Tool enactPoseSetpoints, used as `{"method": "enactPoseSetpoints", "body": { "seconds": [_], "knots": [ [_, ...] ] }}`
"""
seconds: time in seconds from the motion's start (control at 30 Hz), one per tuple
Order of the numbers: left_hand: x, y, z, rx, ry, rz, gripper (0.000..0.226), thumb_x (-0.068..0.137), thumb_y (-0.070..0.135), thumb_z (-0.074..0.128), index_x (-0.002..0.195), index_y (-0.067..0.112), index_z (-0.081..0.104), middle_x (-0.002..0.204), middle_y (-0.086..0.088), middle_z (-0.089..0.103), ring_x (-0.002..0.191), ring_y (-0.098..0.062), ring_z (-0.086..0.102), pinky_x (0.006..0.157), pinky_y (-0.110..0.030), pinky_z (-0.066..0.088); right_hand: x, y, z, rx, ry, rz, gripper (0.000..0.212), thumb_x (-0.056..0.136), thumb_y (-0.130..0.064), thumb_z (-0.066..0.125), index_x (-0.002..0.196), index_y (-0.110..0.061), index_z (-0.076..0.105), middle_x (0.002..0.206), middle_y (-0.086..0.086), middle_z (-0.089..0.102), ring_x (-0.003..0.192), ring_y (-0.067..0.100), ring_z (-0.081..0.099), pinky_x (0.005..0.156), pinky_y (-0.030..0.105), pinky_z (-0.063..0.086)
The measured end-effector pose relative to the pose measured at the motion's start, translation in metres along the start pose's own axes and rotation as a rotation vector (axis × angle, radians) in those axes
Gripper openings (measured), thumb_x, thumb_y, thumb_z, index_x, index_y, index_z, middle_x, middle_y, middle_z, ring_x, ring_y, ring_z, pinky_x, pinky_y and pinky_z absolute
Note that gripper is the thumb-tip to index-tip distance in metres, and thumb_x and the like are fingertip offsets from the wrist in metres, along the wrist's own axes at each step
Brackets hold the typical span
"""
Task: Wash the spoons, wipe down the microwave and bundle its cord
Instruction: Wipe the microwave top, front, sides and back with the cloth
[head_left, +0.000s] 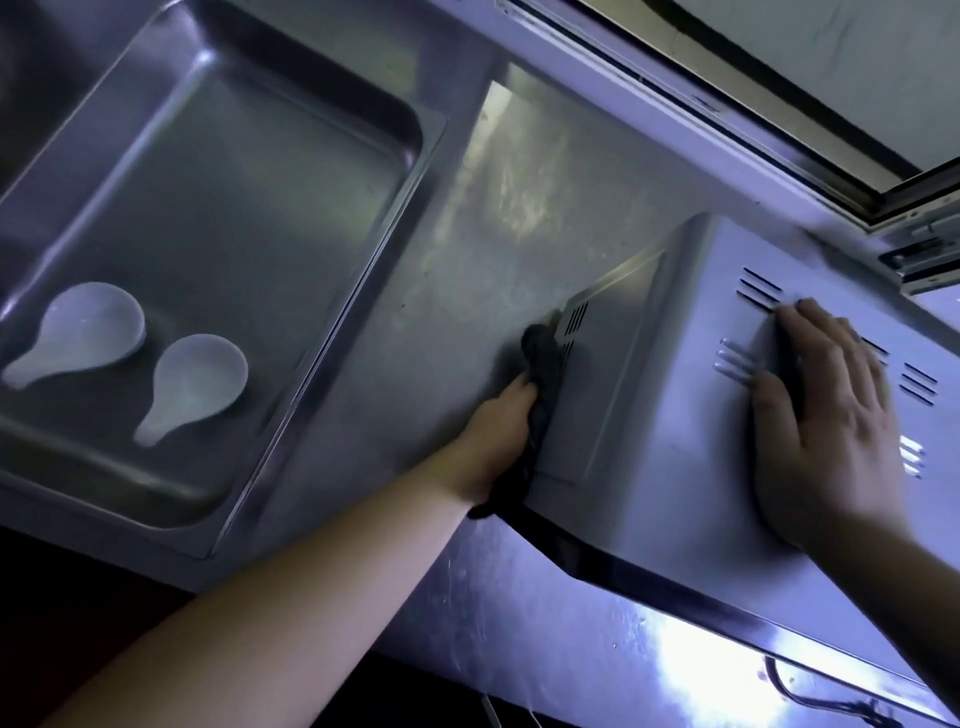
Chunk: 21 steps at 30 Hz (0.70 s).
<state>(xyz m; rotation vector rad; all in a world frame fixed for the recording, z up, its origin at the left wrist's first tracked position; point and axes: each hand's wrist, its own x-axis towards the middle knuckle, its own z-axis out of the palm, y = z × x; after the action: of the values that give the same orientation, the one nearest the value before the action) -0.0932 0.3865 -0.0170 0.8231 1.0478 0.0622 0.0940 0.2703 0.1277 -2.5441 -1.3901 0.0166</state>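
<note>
Plainly the wipe-down is the step in hand. The left hand (498, 431) grips a dark cloth (543, 374) and presses it to the side of the microwave (675, 415), by the vents. The right hand (826, 415) lies flat on the top, fingers straight, apparently steadying it. Two spoons (192, 384) lie in the sink (234, 182), well apart from the microwave. The cord (810, 696) trails loose by its near edge. Next, probably, the cloth must cover the remaining panels; then the cord needs gathering.
</note>
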Motion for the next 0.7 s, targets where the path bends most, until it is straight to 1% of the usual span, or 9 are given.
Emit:
{"method": "enactPoseSetpoints", "body": {
  "seconds": [0.07,0.13,0.2,0.27,0.33,0.43,0.6,0.67,0.7],
  "knots": [
    [0.013,0.029,0.005,0.067,0.014,-0.004,0.044,0.106,0.054,0.042,0.142,0.037,0.061,0.136,-0.007,0.066,0.118,-0.026,0.064,0.103,-0.039,0.053,0.001,0.0,0.0,-0.006,-0.008,0.0,0.056,0.099,-0.036,0.038,0.152,-0.018,0.041,0.161,0.003,0.038,0.151,0.026,0.027,0.124,0.045,0.02],
    [0.026,0.053,0.012,0.07,0.019,-0.018,0.047,0.108,0.05,0.041,0.145,0.026,0.059,0.135,-0.008,0.064,0.105,-0.028,0.066,0.082,-0.031,0.058,0.001,0.0,-0.001,0.004,-0.009,0.002,0.056,0.099,-0.035,0.04,0.152,-0.018,0.042,0.161,0.003,0.038,0.151,0.026,0.028,0.124,0.045,0.021],
    [0.038,0.072,0.017,0.05,0.024,-0.031,0.048,0.107,0.049,0.043,0.141,0.02,0.061,0.127,-0.008,0.064,0.09,-0.024,0.064,0.064,-0.026,0.052,0.0,0.0,-0.001,0.012,-0.005,0.011,0.056,0.099,-0.034,0.041,0.152,-0.019,0.042,0.161,0.002,0.038,0.151,0.026,0.027,0.124,0.044,0.02],
    [0.048,0.087,0.022,0.003,0.033,-0.051,0.046,0.104,0.05,0.048,0.126,0.015,0.069,0.114,-0.011,0.07,0.083,-0.024,0.065,0.064,-0.028,0.05,0.0,-0.001,-0.002,0.014,-0.008,0.016,0.056,0.099,-0.035,0.042,0.153,-0.02,0.041,0.161,0.001,0.038,0.152,0.025,0.026,0.125,0.044,0.02],
    [0.056,0.096,0.028,0.001,0.06,-0.029,0.038,0.103,0.049,0.05,0.107,0.018,0.072,0.1,-0.01,0.071,0.078,-0.023,0.065,0.062,-0.028,0.047,0.0,-0.001,-0.002,0.011,-0.016,0.013,0.056,0.099,-0.035,0.042,0.154,-0.02,0.04,0.161,0.001,0.037,0.152,0.025,0.026,0.124,0.045,0.021],
    [0.057,0.102,0.032,0.019,0.066,0.015,0.029,0.103,0.045,0.048,0.094,0.029,0.069,0.101,-0.007,0.072,0.083,-0.022,0.066,0.066,-0.029,0.048,0.001,-0.001,-0.003,0.011,-0.022,0.016,0.057,0.1,-0.036,0.042,0.154,-0.021,0.039,0.162,-0.001,0.036,0.153,0.024,0.025,0.124,0.044,0.021],
    [0.032,0.123,0.04,-0.064,-0.002,0.177,0.025,0.107,0.038,0.046,0.111,0.04,0.071,0.087,0.013,0.073,0.083,-0.007,0.067,0.071,-0.027,0.05,0.0,-0.001,-0.003,0.012,-0.017,0.019,0.056,0.1,-0.037,0.042,0.154,-0.022,0.039,0.162,-0.001,0.036,0.153,0.023,0.025,0.124,0.044,0.02],
    [0.019,0.133,0.045,-0.101,-0.091,0.262,0.028,0.107,0.036,0.046,0.113,0.035,0.073,0.095,0.012,0.077,0.087,-0.005,0.069,0.078,-0.027,0.052,0.0,-0.001,-0.003,0.01,-0.012,0.022,0.056,0.1,-0.037,0.042,0.154,-0.023,0.039,0.162,-0.002,0.036,0.152,0.023,0.025,0.124,0.042,0.02],
    [0.012,0.137,0.048,-0.105,-0.14,0.318,0.032,0.109,0.031,0.042,0.124,0.029,0.07,0.107,0.008,0.076,0.093,-0.006,0.069,0.084,-0.025,0.052,0.0,-0.001,-0.003,0.008,-0.009,0.023,0.056,0.1,-0.038,0.042,0.154,-0.023,0.039,0.162,-0.002,0.037,0.152,0.023,0.025,0.124,0.042,0.02]
  ]
}}
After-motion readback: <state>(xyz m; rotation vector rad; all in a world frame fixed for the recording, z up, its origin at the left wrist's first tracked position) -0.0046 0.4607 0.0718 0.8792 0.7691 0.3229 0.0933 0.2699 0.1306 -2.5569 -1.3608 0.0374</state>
